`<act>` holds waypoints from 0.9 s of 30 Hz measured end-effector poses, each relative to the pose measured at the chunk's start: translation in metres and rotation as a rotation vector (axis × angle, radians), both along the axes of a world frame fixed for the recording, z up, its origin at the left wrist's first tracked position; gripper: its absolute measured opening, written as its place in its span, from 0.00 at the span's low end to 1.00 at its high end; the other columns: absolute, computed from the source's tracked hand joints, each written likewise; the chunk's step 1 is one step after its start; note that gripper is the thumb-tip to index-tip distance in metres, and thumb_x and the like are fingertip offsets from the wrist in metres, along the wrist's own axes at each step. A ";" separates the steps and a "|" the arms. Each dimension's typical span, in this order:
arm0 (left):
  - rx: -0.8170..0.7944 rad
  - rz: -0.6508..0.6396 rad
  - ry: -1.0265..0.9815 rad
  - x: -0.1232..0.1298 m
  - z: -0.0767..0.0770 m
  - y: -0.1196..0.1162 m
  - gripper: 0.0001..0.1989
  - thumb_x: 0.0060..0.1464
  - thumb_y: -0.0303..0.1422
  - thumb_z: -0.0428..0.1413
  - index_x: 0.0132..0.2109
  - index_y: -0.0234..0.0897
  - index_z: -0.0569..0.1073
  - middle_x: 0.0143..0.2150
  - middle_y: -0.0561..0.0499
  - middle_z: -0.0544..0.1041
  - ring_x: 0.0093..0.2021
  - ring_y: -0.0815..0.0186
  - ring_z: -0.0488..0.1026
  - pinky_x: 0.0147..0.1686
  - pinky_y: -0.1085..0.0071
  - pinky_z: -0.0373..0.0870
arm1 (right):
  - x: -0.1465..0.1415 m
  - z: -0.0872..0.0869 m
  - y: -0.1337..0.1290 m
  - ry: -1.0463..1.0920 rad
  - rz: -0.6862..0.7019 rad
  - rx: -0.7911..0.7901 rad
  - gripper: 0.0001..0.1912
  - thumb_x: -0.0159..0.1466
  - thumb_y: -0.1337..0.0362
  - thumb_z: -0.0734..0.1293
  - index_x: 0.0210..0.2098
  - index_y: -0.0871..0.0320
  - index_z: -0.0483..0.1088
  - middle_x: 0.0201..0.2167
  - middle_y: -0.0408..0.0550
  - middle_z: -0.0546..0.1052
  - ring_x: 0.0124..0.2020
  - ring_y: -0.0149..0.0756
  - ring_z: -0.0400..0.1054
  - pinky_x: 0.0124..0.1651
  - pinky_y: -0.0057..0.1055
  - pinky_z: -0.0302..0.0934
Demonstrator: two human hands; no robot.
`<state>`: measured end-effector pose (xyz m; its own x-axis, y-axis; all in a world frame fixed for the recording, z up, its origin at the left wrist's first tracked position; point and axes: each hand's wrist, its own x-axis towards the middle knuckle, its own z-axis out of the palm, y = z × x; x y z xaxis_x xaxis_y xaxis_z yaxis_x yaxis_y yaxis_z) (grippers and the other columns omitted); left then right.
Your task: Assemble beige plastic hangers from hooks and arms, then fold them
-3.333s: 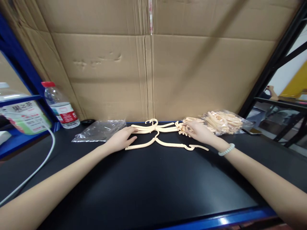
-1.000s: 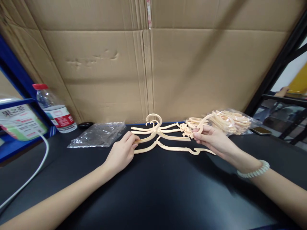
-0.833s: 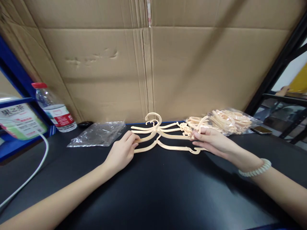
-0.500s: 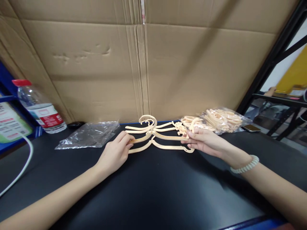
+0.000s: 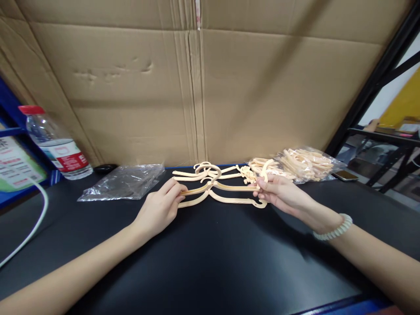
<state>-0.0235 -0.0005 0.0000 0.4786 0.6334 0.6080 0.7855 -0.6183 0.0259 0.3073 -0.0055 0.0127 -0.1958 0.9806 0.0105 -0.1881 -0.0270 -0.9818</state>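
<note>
Gripped cream plastic hanger [image 5: 234, 188] by one arm in left hand [image 5: 160, 208] | pinched its other end and curved piece [image 5: 267, 168] in right hand [image 5: 284, 191] over tabletop [image 5: 210, 258] | noted red-and-white bottle label [image 5: 67, 158], too blurred to read

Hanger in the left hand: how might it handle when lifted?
The hanger in the left hand is probably light, being so slender. It seems fairly stiff, showing no obvious droop toward the right hand. Its curved hook might snag.
</note>
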 end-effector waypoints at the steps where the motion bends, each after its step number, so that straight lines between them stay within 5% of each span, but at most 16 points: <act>1: 0.000 0.000 0.005 0.000 0.000 0.000 0.07 0.62 0.27 0.45 0.42 0.39 0.67 0.39 0.51 0.71 0.31 0.69 0.72 0.30 0.75 0.66 | -0.001 -0.001 0.000 0.005 -0.019 0.009 0.16 0.49 0.56 0.78 0.28 0.60 0.74 0.28 0.46 0.75 0.28 0.30 0.71 0.32 0.25 0.70; 7: -0.019 0.020 0.008 0.001 0.001 -0.002 0.09 0.62 0.27 0.44 0.42 0.39 0.68 0.40 0.50 0.72 0.33 0.68 0.73 0.29 0.75 0.68 | -0.004 -0.007 0.000 -0.032 -0.121 0.138 0.19 0.48 0.52 0.78 0.27 0.58 0.70 0.29 0.47 0.75 0.28 0.34 0.70 0.34 0.35 0.71; 16: 0.095 -0.019 0.056 0.003 0.004 -0.006 0.11 0.65 0.29 0.43 0.49 0.37 0.68 0.43 0.47 0.73 0.34 0.67 0.75 0.30 0.75 0.71 | -0.003 -0.008 0.003 0.098 -0.168 0.113 0.14 0.52 0.58 0.76 0.28 0.56 0.69 0.30 0.41 0.71 0.31 0.31 0.69 0.43 0.34 0.68; 20: 0.142 -0.049 0.124 0.000 0.014 -0.007 0.13 0.65 0.31 0.43 0.51 0.36 0.69 0.46 0.45 0.74 0.37 0.66 0.76 0.34 0.72 0.73 | -0.004 -0.005 0.002 0.175 -0.122 0.094 0.11 0.54 0.57 0.75 0.34 0.53 0.73 0.36 0.43 0.74 0.39 0.35 0.70 0.49 0.36 0.66; 27: 0.049 0.045 0.278 -0.016 0.046 -0.006 0.10 0.60 0.31 0.46 0.41 0.37 0.73 0.37 0.49 0.75 0.29 0.66 0.73 0.25 0.73 0.64 | 0.008 0.012 0.006 0.096 -0.136 0.142 0.10 0.55 0.55 0.73 0.32 0.54 0.77 0.39 0.47 0.76 0.35 0.35 0.68 0.37 0.33 0.66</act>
<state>-0.0393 -0.0067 0.0458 0.6032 0.6312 0.4876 0.7851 -0.5776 -0.2234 0.3153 0.0007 0.0242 -0.0537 0.9852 0.1625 -0.2733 0.1421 -0.9514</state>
